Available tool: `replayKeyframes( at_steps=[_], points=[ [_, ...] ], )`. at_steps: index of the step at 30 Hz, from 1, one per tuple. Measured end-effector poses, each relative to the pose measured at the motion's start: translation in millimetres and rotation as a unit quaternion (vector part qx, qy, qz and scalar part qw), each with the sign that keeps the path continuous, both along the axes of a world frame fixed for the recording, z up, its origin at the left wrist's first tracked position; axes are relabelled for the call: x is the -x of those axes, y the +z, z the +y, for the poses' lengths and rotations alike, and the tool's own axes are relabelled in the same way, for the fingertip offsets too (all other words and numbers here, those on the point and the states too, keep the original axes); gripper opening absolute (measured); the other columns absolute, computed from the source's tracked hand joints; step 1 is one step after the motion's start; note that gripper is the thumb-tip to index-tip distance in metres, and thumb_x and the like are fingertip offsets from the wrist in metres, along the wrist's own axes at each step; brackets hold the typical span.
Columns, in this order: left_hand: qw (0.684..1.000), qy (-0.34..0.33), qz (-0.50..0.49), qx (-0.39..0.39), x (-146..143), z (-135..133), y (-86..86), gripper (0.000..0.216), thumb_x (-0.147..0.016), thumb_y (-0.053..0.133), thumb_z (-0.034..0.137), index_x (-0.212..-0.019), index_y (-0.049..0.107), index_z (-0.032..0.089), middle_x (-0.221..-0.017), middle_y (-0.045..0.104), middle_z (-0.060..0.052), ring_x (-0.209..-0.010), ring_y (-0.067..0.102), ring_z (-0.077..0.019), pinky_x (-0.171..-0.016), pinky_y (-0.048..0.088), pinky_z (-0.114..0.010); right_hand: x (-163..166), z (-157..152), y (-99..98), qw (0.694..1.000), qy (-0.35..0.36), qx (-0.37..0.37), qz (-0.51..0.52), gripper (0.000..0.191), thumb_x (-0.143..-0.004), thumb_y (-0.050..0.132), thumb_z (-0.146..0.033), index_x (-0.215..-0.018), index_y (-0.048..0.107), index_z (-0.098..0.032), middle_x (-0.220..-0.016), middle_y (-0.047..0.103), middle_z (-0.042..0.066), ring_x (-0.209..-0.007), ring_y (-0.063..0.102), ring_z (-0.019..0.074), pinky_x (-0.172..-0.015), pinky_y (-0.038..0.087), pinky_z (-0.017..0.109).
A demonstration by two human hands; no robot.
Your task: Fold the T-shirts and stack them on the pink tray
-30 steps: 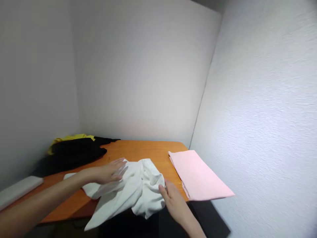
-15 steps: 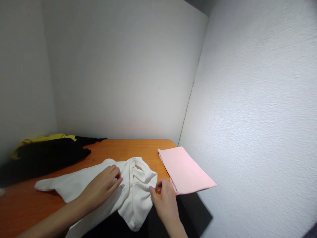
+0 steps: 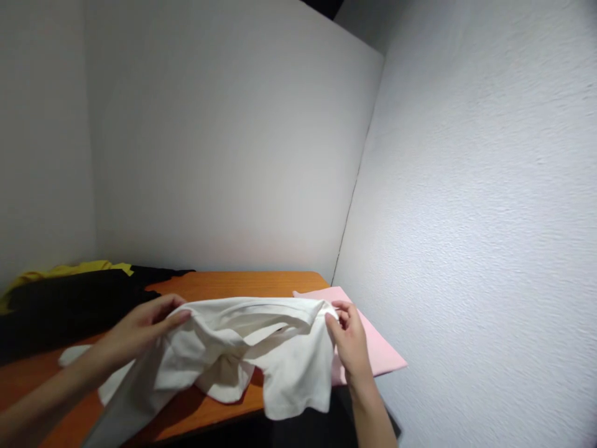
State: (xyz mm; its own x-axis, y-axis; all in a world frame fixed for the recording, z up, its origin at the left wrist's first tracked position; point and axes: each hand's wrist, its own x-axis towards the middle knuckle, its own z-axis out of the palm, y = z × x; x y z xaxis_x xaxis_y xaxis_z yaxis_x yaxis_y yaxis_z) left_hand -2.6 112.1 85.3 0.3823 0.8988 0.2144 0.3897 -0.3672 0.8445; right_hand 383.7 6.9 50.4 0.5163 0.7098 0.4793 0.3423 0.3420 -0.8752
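Note:
A white shirt [image 3: 298, 373] hangs stretched between my two hands, its neck opening slack in the middle and a short sleeve dangling at the right. My left hand [image 3: 156, 318] pinches the fabric at one shoulder, thumb against fingers. At the opposite shoulder my right hand [image 3: 349, 333] grips the cloth between thumb and fingertips. The lower part of the shirt droops toward the table and partly rests on it at the left. Behind my right hand lies a flat, folded pink cloth [image 3: 377, 345], partly covered by the shirt.
The orange-brown wooden table [image 3: 233, 278] stands against a pale back wall [image 3: 224, 155]. Dark clothing [image 3: 69, 305] and a yellow garment [image 3: 77, 269] are heaped at the left. A textured white wall [image 3: 476, 205] runs close along the right side. Something black sits below the table's front edge.
The white shirt was bunched on the table; now it is lifted and spread between both hands. My left hand has moved left, my right hand right and up, each taking hold at a shoulder.

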Motion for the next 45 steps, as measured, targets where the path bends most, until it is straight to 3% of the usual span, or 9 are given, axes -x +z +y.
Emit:
replayKeyframes(
  at_steps=[3, 5, 12, 15, 19, 27, 35, 41, 45],
  points=[
    [0.992, 0.039, -0.071, 0.094, 31.8, 4.0, 20.2, 0.046, -0.076, 0.057, 0.066, -0.087, 0.058, 0.022, -0.072, 0.064, 0.003, -0.067, 0.058, -0.017, -0.058, 0.046, -0.026, -17.6, 1.1, 22.9, 1.0, 0.003, -0.017, -0.002, 0.04, -0.079, 0.062, -0.04, -0.113, 0.055, -0.019, -0.089, 0.066, 0.003, -0.08, 0.06, 0.0195, -0.074, 0.046, 0.03],
    [0.991, 0.052, -0.057, 0.109, 44.8, 13.2, 13.3, 0.047, -0.076, 0.055, 0.067, -0.084, 0.059, 0.021, -0.071, 0.065, 0.002, -0.066, 0.059, -0.0174, -0.058, 0.045, -0.026, -21.8, 12.0, 21.7, 0.999, 0.024, 0.0, -0.04, 0.035, -0.079, 0.061, -0.04, -0.106, 0.061, -0.017, -0.092, 0.068, 0.006, -0.084, 0.061, 0.0212, -0.077, 0.046, 0.031],
    [0.977, 0.102, 0.175, -0.072, 56.7, 41.6, -67.3, 0.041, -0.077, 0.053, 0.058, -0.087, 0.066, 0.021, -0.089, 0.071, -0.006, -0.086, 0.064, -0.0269, -0.075, 0.05, -0.036, -11.0, 45.4, -48.5, 0.956, 0.038, 0.198, -0.211, 0.012, -0.072, 0.058, -0.029, -0.076, 0.065, -0.019, -0.08, 0.07, 0.004, -0.081, 0.064, 0.023, -0.078, 0.045, 0.033],
    [0.975, 0.086, 0.179, -0.104, 49.2, 31.4, -68.5, 0.042, -0.086, 0.044, 0.058, -0.093, 0.066, 0.023, -0.097, 0.07, -0.005, -0.091, 0.064, -0.0262, -0.078, 0.049, -0.036, -11.4, 42.8, -61.9, 0.946, 0.028, 0.218, -0.24, 0.013, -0.074, 0.058, -0.029, -0.08, 0.066, -0.02, -0.083, 0.07, 0.003, -0.082, 0.063, 0.0234, -0.078, 0.044, 0.034],
    [0.963, 0.047, 0.217, -0.15, 28.8, 15.5, -57.0, 0.042, -0.088, 0.044, 0.058, -0.093, 0.067, 0.023, -0.098, 0.069, -0.006, -0.093, 0.062, -0.0247, -0.084, 0.046, -0.037, -4.1, 40.1, -47.5, 0.92, -0.053, 0.223, -0.318, 0.017, -0.078, 0.059, -0.028, -0.091, 0.068, -0.021, -0.096, 0.069, 0.006, -0.096, 0.058, 0.0274, -0.085, 0.037, 0.039],
    [0.947, 0.033, 0.293, -0.128, -0.6, 9.1, -84.6, 0.027, -0.084, 0.053, 0.046, -0.076, 0.061, 0.021, -0.081, 0.067, -0.006, -0.081, 0.061, -0.026, -0.073, 0.041, -0.037, 82.0, 54.9, -25.2, 0.901, 0.055, 0.146, -0.406, 0.016, -0.084, 0.062, -0.022, -0.099, 0.065, -0.025, -0.104, 0.064, 0.003, -0.108, 0.049, 0.0249, -0.094, 0.029, 0.04],
    [0.925, 0.024, 0.279, -0.257, 5.9, -23.1, -67.1, 0.027, -0.094, 0.043, 0.04, -0.079, 0.058, 0.022, -0.084, 0.063, -0.005, -0.081, 0.056, -0.023, -0.076, 0.039, -0.037, 161.2, 95.8, -32.4, 0.792, 0.221, 0.082, -0.563, 0.019, -0.09, 0.059, -0.025, -0.108, 0.064, -0.029, -0.125, 0.057, 0.003, -0.122, 0.038, 0.0242, -0.096, 0.025, 0.044],
    [0.886, 0.017, 0.286, -0.364, 32.7, -34.6, -74.9, 0.024, -0.094, 0.04, 0.028, -0.089, 0.063, 0.024, -0.106, 0.065, -0.007, -0.102, 0.056, -0.0248, -0.092, 0.039, -0.039, 163.5, 131.7, -10.7, 0.881, 0.162, 0.182, -0.407, 0.019, -0.094, 0.051, -0.034, -0.095, 0.067, -0.023, -0.107, 0.067, 0.001, -0.108, 0.052, 0.0195, -0.093, 0.03, 0.037],
    [0.928, 0.057, 0.261, -0.261, 45.6, -31.4, -79.5, 0.025, -0.092, 0.047, 0.044, -0.094, 0.061, 0.024, -0.112, 0.065, -0.008, -0.107, 0.057, -0.0252, -0.095, 0.042, -0.038, 114.2, 136.1, -7.9, 0.889, 0.113, 0.231, -0.378, 0.019, -0.091, 0.054, -0.035, -0.097, 0.069, -0.024, -0.11, 0.068, 0.003, -0.109, 0.055, 0.0207, -0.091, 0.033, 0.034]
  ],
)
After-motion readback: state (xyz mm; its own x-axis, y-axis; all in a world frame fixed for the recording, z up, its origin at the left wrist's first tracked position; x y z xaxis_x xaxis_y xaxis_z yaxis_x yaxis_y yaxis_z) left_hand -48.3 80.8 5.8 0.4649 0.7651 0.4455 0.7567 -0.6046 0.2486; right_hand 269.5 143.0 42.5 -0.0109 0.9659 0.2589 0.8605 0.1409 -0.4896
